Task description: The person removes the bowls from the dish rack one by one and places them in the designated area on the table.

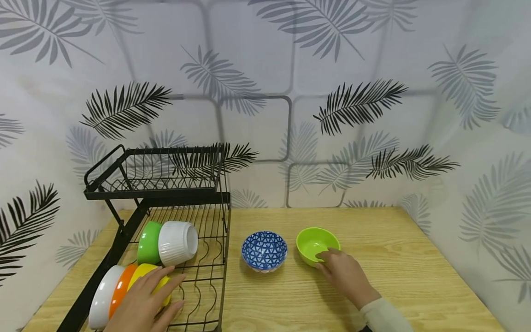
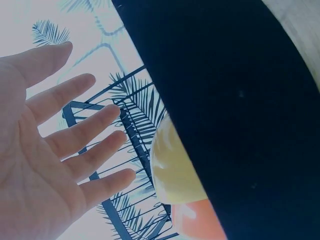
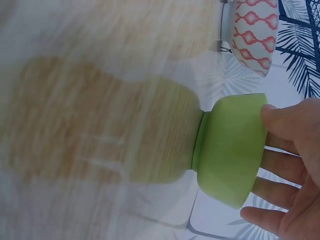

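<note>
My right hand (image 1: 346, 276) is at the near right rim of a lime-green bowl (image 1: 311, 237), which sits upright on the wooden table. In the right wrist view, the thumb lies against the rim of the green bowl (image 3: 232, 150), while the other fingers reach over its mouth, tips partly hidden. My left hand (image 1: 143, 299) hovers palm-down with spread fingers over the front of the dish rack (image 1: 207, 276), nearest a yellow bowl (image 1: 143, 272). An empty palm with relaxed fingers shows in the left wrist view. Left of the lime bowl stands a blue-and-white patterned bowl (image 1: 264, 251).
Beside the yellow bowl, an orange bowl (image 1: 120, 288) and a white bowl (image 1: 103, 295) stand on edge in the rack. Behind them are a green bowl (image 1: 148, 242) and a ribbed white cup (image 1: 176, 242). The black upper shelf (image 1: 153, 191) overhangs the rack's back. A leaf-patterned curtain (image 1: 265, 184) borders the table.
</note>
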The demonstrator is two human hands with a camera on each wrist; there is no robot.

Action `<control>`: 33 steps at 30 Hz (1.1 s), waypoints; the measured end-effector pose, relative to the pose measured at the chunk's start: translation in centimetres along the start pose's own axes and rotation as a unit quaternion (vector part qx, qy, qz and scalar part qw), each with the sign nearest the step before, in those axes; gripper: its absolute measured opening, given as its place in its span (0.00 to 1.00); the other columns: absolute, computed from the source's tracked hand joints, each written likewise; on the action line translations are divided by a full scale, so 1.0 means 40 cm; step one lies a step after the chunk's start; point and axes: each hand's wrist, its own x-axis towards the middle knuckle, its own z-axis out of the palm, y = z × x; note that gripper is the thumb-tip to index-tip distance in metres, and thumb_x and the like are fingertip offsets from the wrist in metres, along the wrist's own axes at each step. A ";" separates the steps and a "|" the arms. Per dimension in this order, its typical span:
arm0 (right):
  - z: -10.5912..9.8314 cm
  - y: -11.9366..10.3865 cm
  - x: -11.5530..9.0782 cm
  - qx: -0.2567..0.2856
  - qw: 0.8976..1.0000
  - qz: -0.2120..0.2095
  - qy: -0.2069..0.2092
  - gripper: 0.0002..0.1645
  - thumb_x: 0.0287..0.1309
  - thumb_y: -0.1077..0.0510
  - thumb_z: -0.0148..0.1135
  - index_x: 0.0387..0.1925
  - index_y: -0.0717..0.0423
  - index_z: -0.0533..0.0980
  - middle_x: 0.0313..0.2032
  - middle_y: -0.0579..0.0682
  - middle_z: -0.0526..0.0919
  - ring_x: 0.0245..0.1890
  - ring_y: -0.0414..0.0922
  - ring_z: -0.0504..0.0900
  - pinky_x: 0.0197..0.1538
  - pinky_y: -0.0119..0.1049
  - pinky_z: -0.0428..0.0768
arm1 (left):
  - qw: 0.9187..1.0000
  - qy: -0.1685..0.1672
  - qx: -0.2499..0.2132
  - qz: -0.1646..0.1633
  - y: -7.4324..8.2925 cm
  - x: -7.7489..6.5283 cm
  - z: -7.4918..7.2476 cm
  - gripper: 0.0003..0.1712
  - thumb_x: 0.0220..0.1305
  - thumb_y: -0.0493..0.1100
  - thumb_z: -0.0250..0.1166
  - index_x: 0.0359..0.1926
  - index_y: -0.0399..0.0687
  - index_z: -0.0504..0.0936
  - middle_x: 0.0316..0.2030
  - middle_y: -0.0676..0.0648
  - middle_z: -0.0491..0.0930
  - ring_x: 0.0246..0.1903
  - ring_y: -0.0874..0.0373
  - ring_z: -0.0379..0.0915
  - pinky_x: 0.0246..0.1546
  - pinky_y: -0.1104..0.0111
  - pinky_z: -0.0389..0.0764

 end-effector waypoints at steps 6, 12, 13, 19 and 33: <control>-0.013 -0.008 -0.014 0.001 1.000 -0.020 0.014 0.17 0.55 0.54 0.69 0.43 0.59 0.82 0.46 0.57 0.84 0.54 0.62 0.77 0.55 0.55 0.78 | 1.000 -0.006 0.004 -0.016 -0.006 -0.009 0.003 0.25 0.53 0.52 0.72 0.52 0.52 0.82 0.53 0.44 0.77 0.51 0.46 0.73 0.49 0.48 0.77; -0.026 -0.015 -0.045 0.012 0.999 -0.034 0.013 0.25 0.56 0.50 0.68 0.52 0.60 0.79 0.58 0.60 0.76 0.61 0.64 0.70 0.61 0.58 0.70 | 1.000 0.019 0.009 -0.013 -0.018 -0.016 0.009 0.27 0.51 0.54 0.72 0.52 0.49 0.82 0.54 0.40 0.75 0.50 0.43 0.74 0.48 0.46 0.77; -0.027 -0.016 -0.050 0.017 0.999 -0.034 0.012 0.27 0.56 0.49 0.67 0.54 0.60 0.78 0.59 0.60 0.75 0.62 0.64 0.69 0.62 0.59 0.69 | 1.000 0.027 0.009 -0.010 -0.021 -0.017 0.010 0.28 0.50 0.54 0.73 0.52 0.49 0.82 0.53 0.40 0.75 0.50 0.43 0.74 0.48 0.47 0.77; -0.043 -0.035 -0.079 0.033 0.999 -0.034 0.012 0.30 0.57 0.48 0.66 0.57 0.60 0.75 0.62 0.59 0.73 0.64 0.63 0.67 0.62 0.59 0.69 | 0.998 0.050 0.010 -0.028 -0.032 -0.024 0.008 0.29 0.52 0.55 0.71 0.53 0.47 0.81 0.54 0.37 0.74 0.50 0.40 0.72 0.48 0.45 0.75; -0.066 -0.068 -0.100 0.012 0.997 -0.062 0.038 0.30 0.57 0.49 0.67 0.58 0.59 0.75 0.62 0.58 0.73 0.63 0.64 0.68 0.61 0.59 0.70 | 0.987 0.025 0.001 -0.159 -0.027 -0.029 -0.005 0.31 0.51 0.45 0.72 0.55 0.35 0.78 0.54 0.29 0.72 0.51 0.32 0.69 0.48 0.37 0.71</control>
